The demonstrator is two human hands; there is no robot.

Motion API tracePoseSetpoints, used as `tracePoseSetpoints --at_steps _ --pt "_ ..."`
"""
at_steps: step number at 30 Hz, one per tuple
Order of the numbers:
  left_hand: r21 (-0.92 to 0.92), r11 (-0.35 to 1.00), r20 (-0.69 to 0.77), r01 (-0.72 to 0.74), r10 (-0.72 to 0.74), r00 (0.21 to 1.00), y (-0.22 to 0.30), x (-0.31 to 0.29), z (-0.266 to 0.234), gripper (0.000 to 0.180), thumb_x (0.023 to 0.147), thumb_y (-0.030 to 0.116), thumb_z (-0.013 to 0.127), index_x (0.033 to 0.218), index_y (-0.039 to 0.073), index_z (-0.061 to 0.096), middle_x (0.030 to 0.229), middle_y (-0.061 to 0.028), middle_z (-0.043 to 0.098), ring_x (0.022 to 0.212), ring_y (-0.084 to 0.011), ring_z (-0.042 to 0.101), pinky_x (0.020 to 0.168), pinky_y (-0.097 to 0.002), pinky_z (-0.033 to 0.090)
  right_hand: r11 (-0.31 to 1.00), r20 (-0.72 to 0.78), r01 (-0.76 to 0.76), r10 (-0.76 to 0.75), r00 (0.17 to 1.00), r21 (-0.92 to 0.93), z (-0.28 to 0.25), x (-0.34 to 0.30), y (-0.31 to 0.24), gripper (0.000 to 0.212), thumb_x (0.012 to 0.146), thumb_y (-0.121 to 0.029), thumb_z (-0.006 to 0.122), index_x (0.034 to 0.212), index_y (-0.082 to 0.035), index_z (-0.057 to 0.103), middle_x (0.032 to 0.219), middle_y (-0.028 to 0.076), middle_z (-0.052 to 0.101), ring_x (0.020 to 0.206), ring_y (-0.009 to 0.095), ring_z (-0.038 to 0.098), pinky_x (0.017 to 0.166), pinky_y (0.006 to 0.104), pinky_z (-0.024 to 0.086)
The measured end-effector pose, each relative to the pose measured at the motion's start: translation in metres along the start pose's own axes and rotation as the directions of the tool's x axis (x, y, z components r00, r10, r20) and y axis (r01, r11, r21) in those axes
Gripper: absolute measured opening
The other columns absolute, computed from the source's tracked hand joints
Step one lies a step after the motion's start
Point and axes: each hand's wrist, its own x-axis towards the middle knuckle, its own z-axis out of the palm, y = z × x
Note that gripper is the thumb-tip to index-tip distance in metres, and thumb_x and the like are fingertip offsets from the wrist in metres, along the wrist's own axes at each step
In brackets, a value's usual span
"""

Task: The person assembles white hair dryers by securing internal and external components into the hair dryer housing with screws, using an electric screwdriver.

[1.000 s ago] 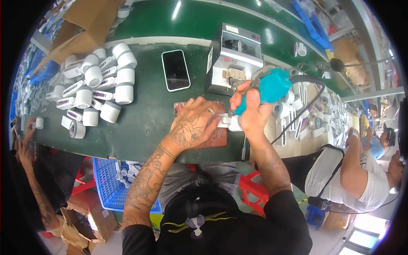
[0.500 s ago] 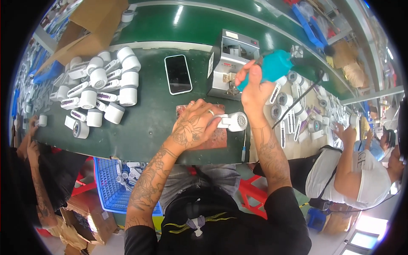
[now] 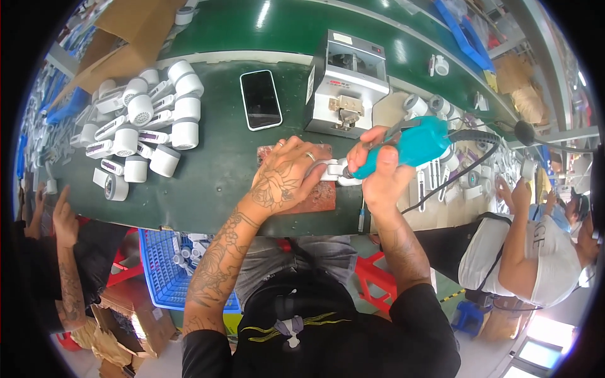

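Note:
My left hand presses a white handheld fan down on a reddish work mat, its fingers closed around the handle. Most of the handle is hidden under that hand. In my right hand is a teal electric screwdriver, gripped around its body and tilted with its nose pointing left. The nose meets the fan near the joint of handle and head, and covers much of the head. Whether the bit sits in a screw cannot be seen.
Many white fans are piled at the left. A phone and a grey metal machine stand beyond my hands. A small screwdriver lies near the front edge. More fans sit at right; co-workers flank me. A blue basket is below.
My right hand has brought the electric screwdriver down from beside the grey machine onto the fan. The left hand still holds the fan on the mat.

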Motion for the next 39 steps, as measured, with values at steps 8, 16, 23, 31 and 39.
tracePoseSetpoints --at_steps 8,16,23,31,39 --pt "0.017 1.000 0.028 -0.021 0.021 0.999 0.001 0.002 -0.001 0.025 0.093 0.020 0.061 0.116 0.010 0.066 0.116 -0.0051 0.065 0.104 -0.0287 0.057 0.095 -0.0473 0.045 0.998 0.043 0.018 -0.020 0.999 0.059 -0.001 -0.004 0.015 0.050 0.096 -0.049 0.063 0.094 0.000 0.051 0.067 0.009 0.052 0.057 0.020 0.054 0.057 0.0349 0.047" --pt "0.082 0.994 0.009 -0.066 0.066 0.998 0.001 0.004 -0.002 0.025 0.090 0.019 0.066 0.112 0.008 0.066 0.117 -0.0029 0.065 0.103 -0.0274 0.057 0.094 -0.0456 0.045 0.998 0.060 0.028 -0.031 0.998 0.049 0.002 -0.009 0.018 0.043 0.098 -0.042 0.061 0.093 -0.001 0.051 0.068 0.009 0.053 0.059 0.020 0.054 0.057 0.0347 0.047" --pt "0.194 0.953 0.026 -0.231 0.231 0.973 0.028 -0.014 0.002 0.022 0.085 0.016 0.071 0.105 0.011 0.064 0.105 -0.0065 0.063 0.103 -0.0268 0.057 0.087 -0.0441 0.047 0.946 -0.129 0.053 -0.012 0.992 0.319 -0.028 -0.059 -0.025 0.060 0.090 -0.060 0.065 0.102 -0.002 0.052 0.071 0.008 0.053 0.060 0.019 0.053 0.053 0.0345 0.046" --pt "0.135 0.979 -0.003 -0.155 0.156 0.988 0.029 -0.032 -0.005 0.029 0.089 0.017 0.067 0.115 0.009 0.059 0.105 -0.0086 0.061 0.101 -0.0301 0.057 0.091 -0.0465 0.046 0.988 -0.221 -0.002 0.036 0.975 0.152 -0.027 -0.096 -0.032 0.070 0.087 -0.074 0.057 0.099 -0.005 0.047 0.062 0.004 0.044 0.050 0.017 0.044 0.046 0.0313 0.038" --pt "0.191 0.968 -0.226 0.165 -0.120 0.967 0.003 -0.106 -0.079 0.039 0.080 0.013 0.079 0.113 0.007 0.059 0.107 -0.0087 0.067 0.096 -0.0313 0.060 0.084 -0.0438 0.046 0.996 -0.203 -0.003 0.020 0.979 0.086 -0.027 -0.110 -0.025 0.073 0.085 -0.070 0.062 0.097 0.000 0.048 0.064 0.006 0.049 0.052 0.017 0.052 0.045 0.0310 0.044"
